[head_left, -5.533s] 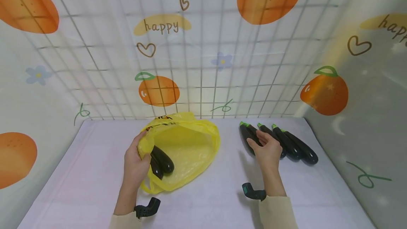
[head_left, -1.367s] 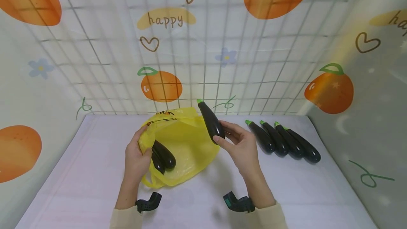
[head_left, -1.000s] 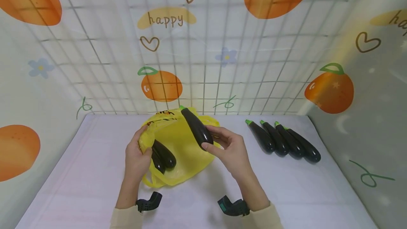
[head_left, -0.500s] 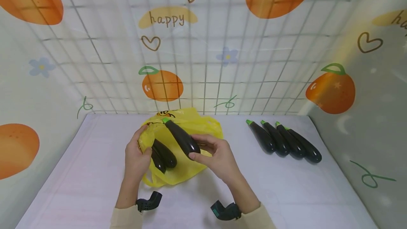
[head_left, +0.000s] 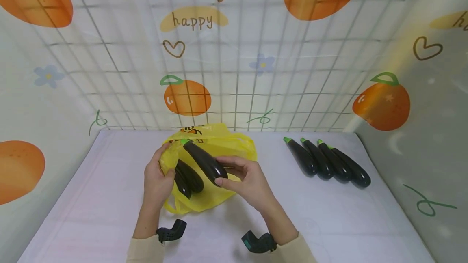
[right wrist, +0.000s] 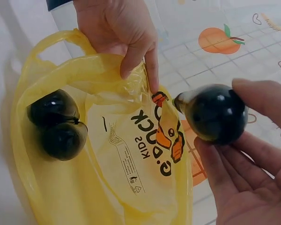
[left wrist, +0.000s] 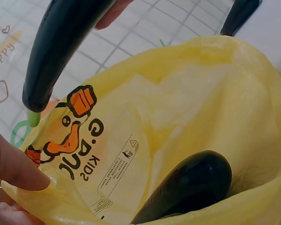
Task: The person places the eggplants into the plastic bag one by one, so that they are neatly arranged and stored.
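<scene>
A yellow plastic bag (head_left: 215, 200) with a printed duck lies at the table's middle, its mouth held wide. My left hand (head_left: 157, 180) pinches the bag's left rim between thumb and fingers. Inside it rest two dark eggplants (right wrist: 61, 140), side by side. My right hand (head_left: 248, 180) grips another eggplant (head_left: 204, 161) by its thick end, over the bag's mouth. That eggplant tilts with its green stem toward the upper left; in the left wrist view the stem (left wrist: 33, 118) hangs beside the duck print, near the left thumb (left wrist: 25, 176).
Several more eggplants (head_left: 327, 161) lie in a slanted row at the table's back right. A white cloth covers the table (head_left: 347, 226). Behind stands a grid wall (head_left: 234, 72) under a sheer sheet printed with oranges.
My right hand picked an eggplant from the row on the right and carried it left and down, over the bag. My left hand keeps its hold on the rim.
</scene>
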Motion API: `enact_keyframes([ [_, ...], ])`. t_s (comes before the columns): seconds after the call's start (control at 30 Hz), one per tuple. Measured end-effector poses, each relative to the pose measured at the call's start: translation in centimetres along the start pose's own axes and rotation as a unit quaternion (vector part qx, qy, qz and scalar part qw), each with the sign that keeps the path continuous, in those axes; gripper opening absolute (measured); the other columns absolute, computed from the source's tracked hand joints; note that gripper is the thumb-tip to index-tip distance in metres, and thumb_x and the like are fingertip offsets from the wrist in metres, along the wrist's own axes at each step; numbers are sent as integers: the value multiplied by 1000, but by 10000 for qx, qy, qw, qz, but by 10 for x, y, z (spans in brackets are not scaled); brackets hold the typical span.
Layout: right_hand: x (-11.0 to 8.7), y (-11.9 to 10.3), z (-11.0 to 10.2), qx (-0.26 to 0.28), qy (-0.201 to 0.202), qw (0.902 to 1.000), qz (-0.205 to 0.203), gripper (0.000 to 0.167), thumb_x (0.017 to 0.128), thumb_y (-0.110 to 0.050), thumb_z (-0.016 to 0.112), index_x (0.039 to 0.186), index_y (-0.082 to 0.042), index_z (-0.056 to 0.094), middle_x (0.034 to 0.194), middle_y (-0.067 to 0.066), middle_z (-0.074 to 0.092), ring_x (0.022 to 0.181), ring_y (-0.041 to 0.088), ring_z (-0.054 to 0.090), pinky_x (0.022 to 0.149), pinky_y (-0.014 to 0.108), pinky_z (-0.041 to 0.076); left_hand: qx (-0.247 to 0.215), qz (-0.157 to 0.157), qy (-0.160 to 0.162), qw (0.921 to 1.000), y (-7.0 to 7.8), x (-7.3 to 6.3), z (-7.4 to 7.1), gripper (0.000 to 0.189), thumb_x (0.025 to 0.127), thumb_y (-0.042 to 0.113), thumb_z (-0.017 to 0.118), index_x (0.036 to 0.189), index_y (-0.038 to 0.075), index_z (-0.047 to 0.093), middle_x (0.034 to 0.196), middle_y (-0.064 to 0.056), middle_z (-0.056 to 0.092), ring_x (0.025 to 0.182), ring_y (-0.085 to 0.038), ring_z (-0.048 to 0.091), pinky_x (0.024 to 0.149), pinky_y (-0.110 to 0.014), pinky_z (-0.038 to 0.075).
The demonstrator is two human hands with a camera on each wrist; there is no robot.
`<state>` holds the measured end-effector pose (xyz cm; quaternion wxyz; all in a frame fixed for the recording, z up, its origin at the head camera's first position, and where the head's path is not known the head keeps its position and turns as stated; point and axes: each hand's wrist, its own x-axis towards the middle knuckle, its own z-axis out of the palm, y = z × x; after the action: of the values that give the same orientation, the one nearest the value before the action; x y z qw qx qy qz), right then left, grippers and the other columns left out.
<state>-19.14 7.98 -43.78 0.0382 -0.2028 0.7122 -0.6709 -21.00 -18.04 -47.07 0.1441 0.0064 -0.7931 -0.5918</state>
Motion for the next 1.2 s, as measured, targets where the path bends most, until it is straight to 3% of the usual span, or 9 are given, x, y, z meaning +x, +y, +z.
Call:
enact_keyframes([
  [0.2, 2, 6, 5, -46, -119, 9999, 104, 50, 86, -6, 86, 134, -5, 71, 132, 11, 70, 119, 30, 68, 101, 31, 55, -7, -9, 0, 10000, 0, 0, 0, 74, 88, -18, 51, 157, 7, 46, 162, -9, 44, 144, -27, 44, 118, -46, 40],
  [0.67, 7, 34, 15, -297, 37, 9968, 742, 47, 87, -10, 85, 132, -3, 71, 130, 11, 71, 121, 30, 69, 99, 35, 57, 138, 76, -3, 9999, 0, 1, 1, 74, 87, -17, 52, 157, 8, 47, 162, -10, 44, 146, -28, 43, 118, -47, 40],
  [1.2, 14, 64, 23, -366, 131, 9968, 706, 46, 92, -9, 81, 134, 5, 68, 131, 21, 69, 119, 36, 69, 95, 33, 58, 58, 5, -61, 10000, 0, 0, 2, 74, 89, -17, 49, 158, 9, 46, 163, -7, 43, 148, -25, 40, 118, -45, 39],
])
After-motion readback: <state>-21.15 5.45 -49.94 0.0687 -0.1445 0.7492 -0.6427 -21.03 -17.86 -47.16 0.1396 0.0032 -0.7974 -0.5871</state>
